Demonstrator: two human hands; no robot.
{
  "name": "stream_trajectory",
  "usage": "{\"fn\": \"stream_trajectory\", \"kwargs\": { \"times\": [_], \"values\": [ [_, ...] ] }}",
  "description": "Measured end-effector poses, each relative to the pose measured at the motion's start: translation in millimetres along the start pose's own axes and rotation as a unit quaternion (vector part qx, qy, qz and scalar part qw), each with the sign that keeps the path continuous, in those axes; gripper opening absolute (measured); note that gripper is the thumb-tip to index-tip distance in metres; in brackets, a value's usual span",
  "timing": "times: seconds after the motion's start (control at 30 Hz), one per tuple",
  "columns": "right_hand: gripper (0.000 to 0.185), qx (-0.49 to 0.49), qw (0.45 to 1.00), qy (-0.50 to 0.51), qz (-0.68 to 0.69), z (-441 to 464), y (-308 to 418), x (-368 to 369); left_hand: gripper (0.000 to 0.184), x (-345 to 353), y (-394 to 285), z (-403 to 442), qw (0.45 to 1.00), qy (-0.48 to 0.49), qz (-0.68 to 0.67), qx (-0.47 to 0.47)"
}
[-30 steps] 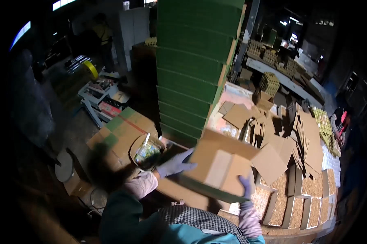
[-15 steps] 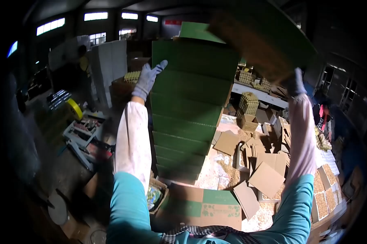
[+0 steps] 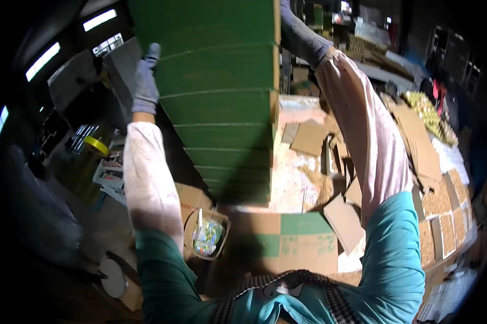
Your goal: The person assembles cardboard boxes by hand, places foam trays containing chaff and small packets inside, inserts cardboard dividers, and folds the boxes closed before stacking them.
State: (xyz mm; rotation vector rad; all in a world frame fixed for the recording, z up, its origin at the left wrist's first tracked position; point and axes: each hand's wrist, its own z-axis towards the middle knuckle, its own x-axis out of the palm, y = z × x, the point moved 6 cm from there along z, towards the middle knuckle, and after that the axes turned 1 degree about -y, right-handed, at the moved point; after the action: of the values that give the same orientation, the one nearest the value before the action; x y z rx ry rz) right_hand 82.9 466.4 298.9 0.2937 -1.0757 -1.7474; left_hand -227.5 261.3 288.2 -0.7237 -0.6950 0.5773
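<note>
A tall stack of green cardboard boxes (image 3: 222,70) rises in front of me and runs out of the top of the view. My left hand (image 3: 146,81), in a grey-blue glove, is at the stack's left edge with its fingers stretched upward. On the right, my right hand (image 3: 303,35), gloved the same, lies along the stack's upper side edge. Its fingertips are cut off by the frame or hidden. A green-and-brown carton (image 3: 303,243) lies below the stack, close to my body.
An open box of colourful packets (image 3: 208,235) stands left of the carton. Loose cardboard sheets (image 3: 311,136) and trays filled with shavings (image 3: 438,202) spread over the right side. Egg trays (image 3: 424,110) are stacked farther back. A yellow reel (image 3: 96,146) is at left.
The raised brown-and-green box has left my right hand's side of the view. My right hand has moved left to the stack. The view has shifted, and the stack now appears nearer and higher.
</note>
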Motion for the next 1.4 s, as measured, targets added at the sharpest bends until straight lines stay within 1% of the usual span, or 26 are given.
{"fn": "stream_trajectory", "kwargs": {
  "times": [0.07,0.13,0.2,0.27,0.3,0.33,0.37,0.4,0.5,0.53,0.57,0.6,0.63,0.73,0.77,0.8,0.87,0.9,1.0,1.03,1.07,1.17,1.27,1.3,1.33,1.4],
  "values": [
    [0.061,0.035,0.996,-0.05,0.063,-57.3,-42.5,-22.8,0.034,-8.8,-4.8,3.9,0.999,0.021,0.02,0.038],
    [0.061,0.116,0.975,-0.106,0.155,-124.6,-110.6,-47.0,0.034,-18.4,-2.2,11.2,0.999,0.009,-0.032,-0.01],
    [0.061,0.231,0.916,-0.161,0.285,-199.5,-191.9,-55.5,0.037,-28.6,-2.1,20.8,0.995,0.077,-0.021,-0.053],
    [0.062,0.341,0.806,-0.205,0.439,-273.7,-269.3,-42.4,0.043,6.4,-30.3,-22.6,0.999,0.023,0.028,-0.027],
    [0.07,0.369,0.742,-0.218,0.515,-301.4,-297.0,-31.2,0.045,10.8,-35.5,-27.3,0.992,0.056,0.106,0.029],
    [0.078,0.395,0.665,-0.24,0.586,-329.4,-324.0,-20.1,0.047,12.1,-32.7,-29.9,0.999,0.014,-0.02,-0.032],
    [0.086,0.419,0.582,-0.267,0.644,-357.7,-350.5,-9.2,0.047,12.8,-30.1,-32.4,0.999,0.015,-0.012,-0.041],
    [0.09,0.406,0.632,-0.292,0.592,-361.4,-384.7,-9.6,0.048,10.3,-30.6,-32.1,0.999,0.019,0.005,-0.026],
    [0.089,0.421,0.647,-0.336,0.539,-351.1,-411.1,0.3,0.052,-7.4,-32.2,-14.9,0.998,0.032,0.049,0.027],
    [0.088,0.36,0.639,-0.339,0.59,-342.9,-424.1,0.3,0.054,-15.6,-32.5,-5.0,0.996,0.038,0.063,0.046],
    [0.087,0.296,0.626,-0.34,0.636,-335.0,-436.6,-1.1,0.055,-13.9,-36.4,-1.9,0.947,0.1,0.246,0.179],
    [0.087,0.298,0.622,-0.344,0.638,-330.7,-443.4,-0.5,0.057,-14.7,-38.5,-2.7,0.852,0.113,0.394,0.326],
    [0.085,0.312,0.624,-0.367,0.615,-330.7,-446.6,-2.4,0.059,-16.2,-37.5,1.6,0.858,0.106,0.402,0.302],
    [0.08,0.329,0.643,-0.403,0.562,-315.3,-449.3,-12.8,0.064,-4.9,-35.2,1.8,0.711,0.096,0.537,0.445],
    [0.081,0.314,0.669,-0.392,0.548,-304.9,-452.1,-18.2,0.064,3.5,-30.6,5.4,0.664,0.11,0.553,0.491],
    [0.083,0.298,0.694,-0.378,0.535,-292.9,-456.5,-23.2,0.064,1.8,-24.9,18.2,0.706,0.112,0.557,0.423],
    [0.083,0.28,0.688,-0.362,0.563,-281.4,-467.7,-29.4,0.064,1.3,-13.4,36.9,0.773,0.1,0.56,0.282],
    [0.082,0.292,0.676,-0.387,0.555,-277.9,-465.5,-31.1,0.063,0.9,-4.9,45.5,0.875,0.107,0.425,0.207],
    [0.082,0.312,0.662,-0.409,0.545,-274.0,-472.7,-30.6,0.058,-8.4,15.8,77.8,0.978,0.085,0.162,0.101],
    [0.078,0.292,0.679,-0.4,0.543,-271.4,-468.5,-30.6,0.054,-19.0,18.9,91.2,0.994,0.065,0.046,0.075],
    [0.074,0.273,0.694,-0.388,0.542,-268.1,-465.4,-29.1,0.053,-24.9,18.8,93.0,0.996,0.048,0.022,0.07],
    [0.072,0.283,0.693,-0.376,0.547,-273.1,-468.7,-28.5,0.05,-21.1,33.1,58.7,0.995,0.016,0.062,0.08],
    [0.064,0.229,0.768,-0.309,0.512,-267.9,-461.9,-35.0,0.047,-11.5,63.9,0.9,0.989,-0.015,0.118,0.089],
    [0.064,0.222,0.899,-0.202,0.32,-268.1,-470.6,-43.7,0.046,-8.3,68.4,-25.6,0.988,-0.025,0.126,0.088],
    [0.072,0.297,0.827,-0.193,0.438,-289.6,-483.3,-57.5,0.045,-7.3,75.1,-56.4,0.992,-0.032,0.099,0.067],
    [0.089,0.439,0.588,-0.243,0.635,-325.4,-471.8,-69.1,0.043,-11.7,84.1,-136.8,0.998,-0.027,-0.036,-0.039]
  ]
}}
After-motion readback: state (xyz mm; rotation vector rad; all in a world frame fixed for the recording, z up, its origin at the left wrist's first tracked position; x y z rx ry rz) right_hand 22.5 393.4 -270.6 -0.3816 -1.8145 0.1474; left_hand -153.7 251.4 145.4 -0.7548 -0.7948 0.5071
